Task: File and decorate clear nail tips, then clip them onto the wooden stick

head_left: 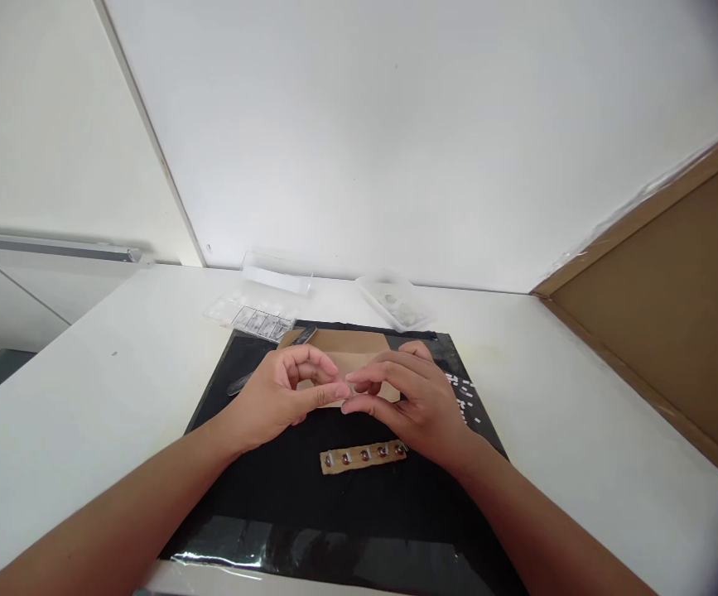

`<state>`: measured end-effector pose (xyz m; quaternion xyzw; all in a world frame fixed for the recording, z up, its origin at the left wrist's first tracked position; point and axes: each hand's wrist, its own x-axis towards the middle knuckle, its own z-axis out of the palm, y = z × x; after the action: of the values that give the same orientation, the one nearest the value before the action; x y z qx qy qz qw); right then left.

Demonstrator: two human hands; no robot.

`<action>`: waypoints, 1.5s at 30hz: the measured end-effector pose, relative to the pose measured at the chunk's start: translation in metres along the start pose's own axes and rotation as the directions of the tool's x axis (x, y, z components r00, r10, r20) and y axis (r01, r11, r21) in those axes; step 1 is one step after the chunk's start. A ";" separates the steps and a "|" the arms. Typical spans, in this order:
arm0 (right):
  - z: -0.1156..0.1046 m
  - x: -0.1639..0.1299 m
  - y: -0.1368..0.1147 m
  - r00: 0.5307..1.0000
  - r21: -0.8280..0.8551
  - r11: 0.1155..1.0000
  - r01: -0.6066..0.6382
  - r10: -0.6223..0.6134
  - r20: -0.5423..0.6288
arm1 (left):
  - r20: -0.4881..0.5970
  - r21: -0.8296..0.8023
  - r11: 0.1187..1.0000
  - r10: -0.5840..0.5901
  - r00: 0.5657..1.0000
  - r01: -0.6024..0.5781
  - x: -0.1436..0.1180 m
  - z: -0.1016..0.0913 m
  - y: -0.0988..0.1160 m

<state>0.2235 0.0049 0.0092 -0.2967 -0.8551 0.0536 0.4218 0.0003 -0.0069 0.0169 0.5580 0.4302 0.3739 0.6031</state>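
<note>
The fingers (334, 391) of both hands meet tip to tip over the middle of the black mat (259, 497). They are pinched narrow around something very small; what it is cannot be told. The left hand (281, 397) curls in from the left, the right hand (417, 401) lies flatter and touches the mat. It seems a fine fitting step, and the next move would ask for a steady, light pinch. Just below the hands lies a cardboard strip (363, 457) with five small round metal pieces in a row. Behind them is a cardboard sheet (346, 343), and further back, on the white desk (73, 414), some clear plastic trays (396, 302).
</note>
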 end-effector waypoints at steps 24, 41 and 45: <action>-0.016 -0.004 -0.006 0.839 0.196 0.963 -0.183 0.049 0.542 | -0.132 0.671 0.655 0.567 0.813 -0.348 0.002 -0.007 -0.010; -0.012 -0.005 -0.008 0.778 0.159 0.969 -0.189 0.049 0.626 | -0.021 0.743 0.431 0.780 0.625 -0.512 0.000 0.000 -0.005; -0.011 -0.005 -0.008 0.773 0.148 0.973 -0.176 0.044 0.632 | -0.012 0.746 0.410 0.797 0.604 -0.525 -0.002 0.001 -0.005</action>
<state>0.2305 -0.0060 0.0155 -0.2682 -0.9178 0.2584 0.1379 0.0006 -0.0092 0.0117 0.7798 0.3756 0.4973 0.0593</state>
